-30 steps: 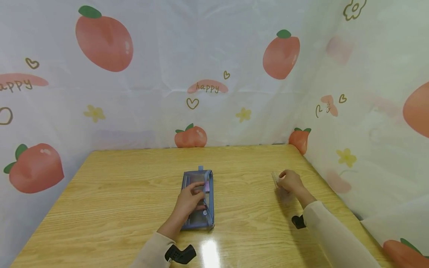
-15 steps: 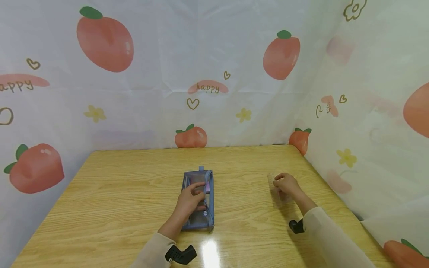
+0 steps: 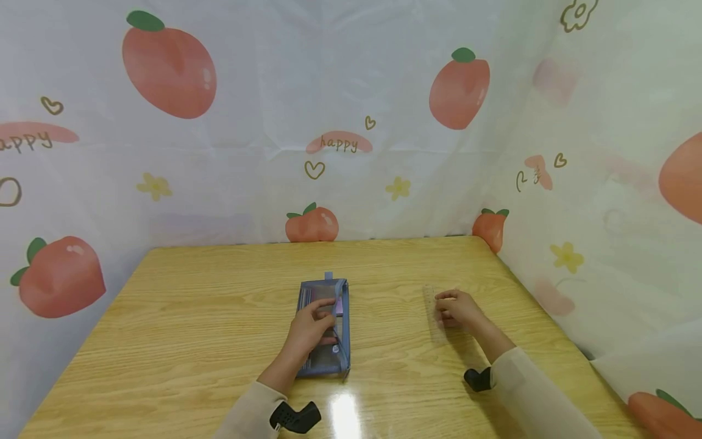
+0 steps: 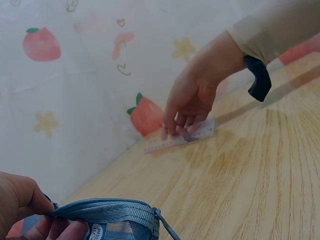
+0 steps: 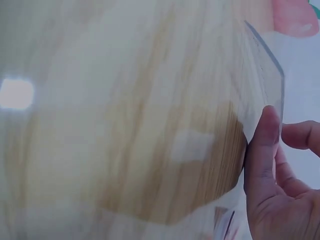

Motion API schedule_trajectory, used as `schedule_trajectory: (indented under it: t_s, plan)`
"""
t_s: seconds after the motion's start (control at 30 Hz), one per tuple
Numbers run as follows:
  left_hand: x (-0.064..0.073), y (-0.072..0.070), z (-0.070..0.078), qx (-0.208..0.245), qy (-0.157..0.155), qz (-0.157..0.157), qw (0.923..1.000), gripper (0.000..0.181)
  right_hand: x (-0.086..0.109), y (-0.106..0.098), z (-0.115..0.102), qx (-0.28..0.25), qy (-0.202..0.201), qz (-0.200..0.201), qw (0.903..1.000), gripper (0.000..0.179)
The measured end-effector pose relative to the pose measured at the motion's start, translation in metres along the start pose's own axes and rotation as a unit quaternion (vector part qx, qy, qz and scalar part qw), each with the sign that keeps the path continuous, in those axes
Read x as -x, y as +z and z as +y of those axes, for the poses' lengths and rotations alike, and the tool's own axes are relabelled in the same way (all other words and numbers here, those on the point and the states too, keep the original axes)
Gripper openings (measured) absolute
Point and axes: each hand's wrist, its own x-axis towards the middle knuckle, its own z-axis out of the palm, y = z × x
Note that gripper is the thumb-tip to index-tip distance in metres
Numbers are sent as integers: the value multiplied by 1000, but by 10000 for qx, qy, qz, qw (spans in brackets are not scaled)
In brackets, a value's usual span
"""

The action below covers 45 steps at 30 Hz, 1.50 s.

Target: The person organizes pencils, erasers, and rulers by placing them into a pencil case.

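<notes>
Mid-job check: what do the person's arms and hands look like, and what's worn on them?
The left hand and right hand wear no gloves. The left sleeve and right sleeve are plain and cream-coloured. Near each cuff sits an angular black piece, the left piece and right piece. No cables show.

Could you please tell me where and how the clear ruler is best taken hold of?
I'd pinch the clear ruler across its thickness, near the middle of its right long edge, coming from the right. It looks thin and flat, and its length runs near to far in the head view, so that edge faces the right hand, which already seems to pinch it there.
</notes>
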Motion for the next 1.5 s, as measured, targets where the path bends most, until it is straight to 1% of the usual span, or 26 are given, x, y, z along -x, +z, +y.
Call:
schedule_trajectory:
  t_s: [0.27, 0.53, 0.8, 0.97, 1.13, 1.33, 1.5]
  plan:
    - [2, -1, 3, 33, -15, -15, 10000, 49, -1, 9, -2, -550, 155, -154, 9982, 41]
    - [2, 0, 5, 59, -68, 19, 10000, 50, 4, 20, -3, -869, 121, -610, 9943, 37]
    - [1, 1, 5, 24, -120, 60, 9999, 49, 9, 32, -9, -980, 39, -1021, 9899, 43]
    - [0, 1, 5, 95, -165, 24, 9998, 48, 9, 42, -12, -1201, 63, -1131, 9863, 41]
    - [0, 1, 4, 89, -129, 21, 9999, 48, 8, 54, -13, -1374, -12, -1311, 9818, 42]
    - [0, 0, 3, 116, -131, 1, 9998, 48, 9, 69, -14, -1432, -36, -1479, 9786, 38]
    - [0, 0, 2, 92, -101, -15, 9999, 48, 8, 80, -16, -1420, 17, -1545, 9777, 40]
